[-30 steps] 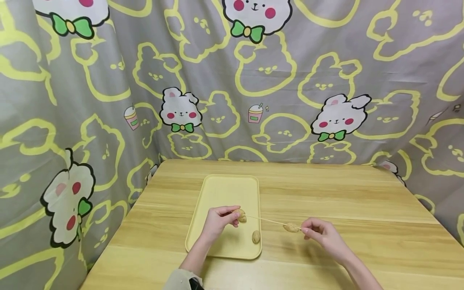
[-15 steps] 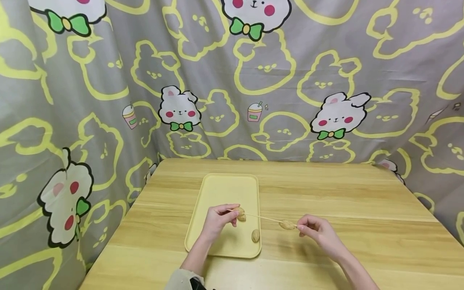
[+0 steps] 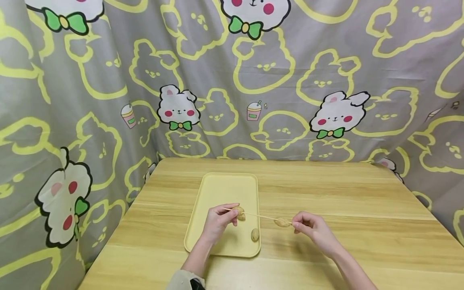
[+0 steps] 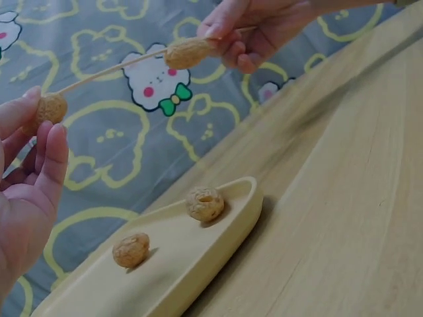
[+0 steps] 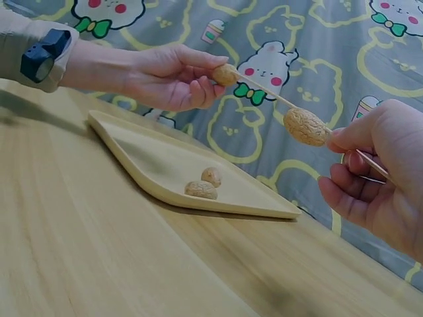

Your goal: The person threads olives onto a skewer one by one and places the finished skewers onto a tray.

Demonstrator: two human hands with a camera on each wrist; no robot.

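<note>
A thin wooden skewer (image 3: 265, 218) runs between my two hands, held above the tray and table. My left hand (image 3: 218, 222) pinches a brown wrinkled ball (image 4: 51, 109) at the skewer's left part. Threaded on the right part is a longer brown wrinkled ball (image 5: 306, 126). Just right of it, my right hand (image 3: 314, 231) pinches the skewer between thumb and forefinger, and the stick's end passes under the palm. Two more brown balls lie on the yellow tray: one ball (image 4: 205, 204) shows a hole, and the other ball (image 4: 131, 250) sits nearby.
The shallow yellow tray (image 3: 224, 185) lies left of centre on the wooden table (image 3: 326, 189). A grey curtain (image 3: 217, 133) with cartoon bunnies hangs behind the table and along its left side. The left sleeve carries a dark device (image 5: 45, 58).
My right hand has moved left toward the left hand, bringing the longer ball with it. The stretch of skewer between the two balls looks shorter. My left hand stays nearly in place.
</note>
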